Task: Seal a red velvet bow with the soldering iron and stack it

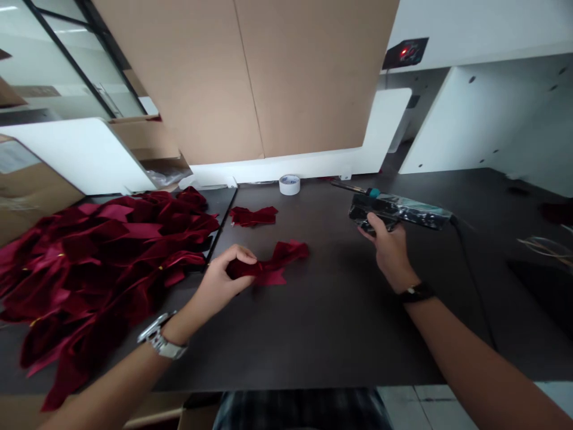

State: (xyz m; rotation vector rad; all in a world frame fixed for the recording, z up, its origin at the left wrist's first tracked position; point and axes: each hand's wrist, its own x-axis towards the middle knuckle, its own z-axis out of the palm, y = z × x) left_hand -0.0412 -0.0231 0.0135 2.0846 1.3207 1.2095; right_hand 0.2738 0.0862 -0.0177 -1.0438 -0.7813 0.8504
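My left hand point(224, 276) is closed in a pinch on a dark red velvet bow point(273, 266) that lies on the dark table point(322, 322). My right hand point(389, 248) grips a black glue gun point(396, 210) held just above the table, nozzle pointing left. Its cable point(470, 269) trails to the right and toward me. A second red bow point(253, 215) lies farther back on the table. A silver watch sits on my left wrist, a black band on my right.
A big heap of red velvet bows point(98, 263) covers the table's left side. A roll of white tape point(289, 184) stands at the back edge. Cardboard panels point(250, 77) and white shelving point(483, 113) rise behind. Thin wires point(548, 248) lie at the far right.
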